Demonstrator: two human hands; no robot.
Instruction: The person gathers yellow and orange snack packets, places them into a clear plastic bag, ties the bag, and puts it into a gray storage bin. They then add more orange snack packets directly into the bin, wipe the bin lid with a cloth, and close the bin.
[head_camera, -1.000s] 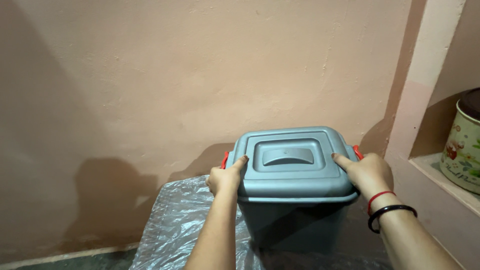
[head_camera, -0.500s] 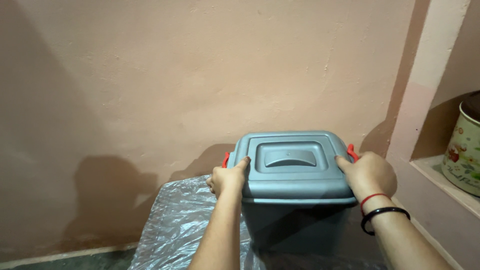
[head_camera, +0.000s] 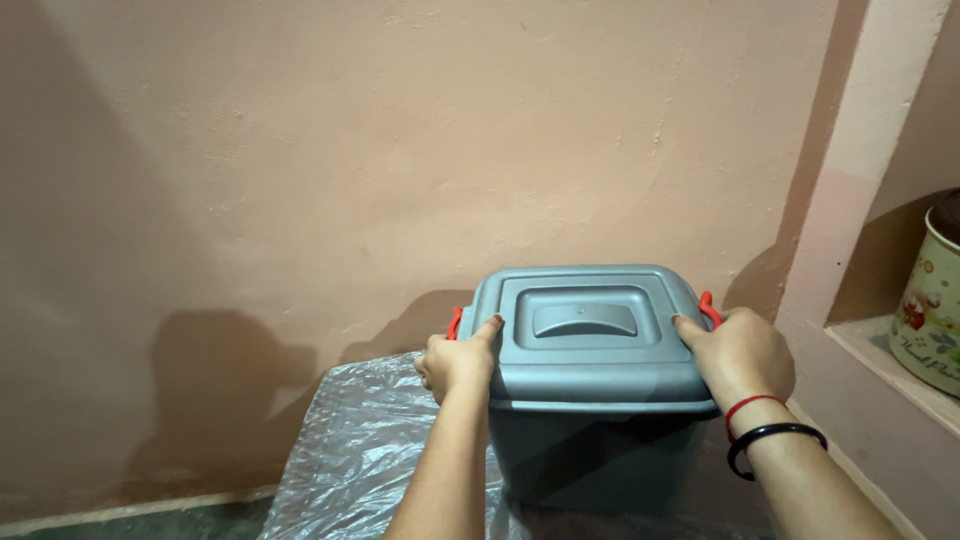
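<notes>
Plaster, matte and pinkish, fills the wall (head_camera: 400, 150) behind. Below it, one crinkled sheet of clear plastic (head_camera: 360, 450) covers a surface. The left hand (head_camera: 455, 362) curls its fingers round the left side of one grey plastic bin (head_camera: 590, 440), thumb laid on the smooth rounded-square lid (head_camera: 590, 335). Two red clips, left clip (head_camera: 454, 322) and right clip (head_camera: 708, 308), sit at the lid's sides. The right hand (head_camera: 738, 350) grips the right edge likewise; its wrist bears one red thread (head_camera: 750, 405) and one black bangle (head_camera: 775, 440). One floral tin (head_camera: 930, 310) stands in the niche at far right.
</notes>
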